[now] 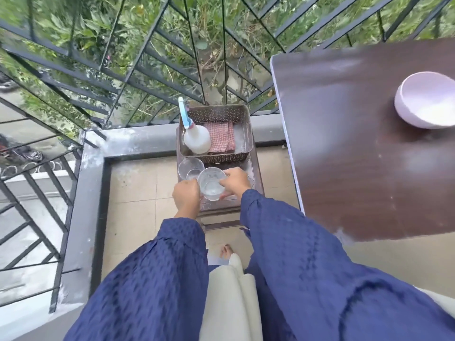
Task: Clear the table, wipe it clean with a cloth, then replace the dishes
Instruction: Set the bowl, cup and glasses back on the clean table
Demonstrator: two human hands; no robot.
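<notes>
A clear glass bowl [211,183] sits low over a small brown side stand [256,168]. My left hand [186,195] and my right hand [235,179] grip it from either side. Two clear glasses [190,167] stand just behind it on the stand. A brown perforated basket [242,114] at the stand's far end holds a white spray bottle [197,139] with a blue trigger and a folded red checked cloth [220,137]. On the dark brown table [344,148] to the right rests a pale lilac bowl [426,99].
A black metal railing [138,70] and a grey ledge [138,143] close off the balcony behind and left of the stand. Beige floor tiles [138,212] lie left of the stand. My bare foot [226,251] shows below it.
</notes>
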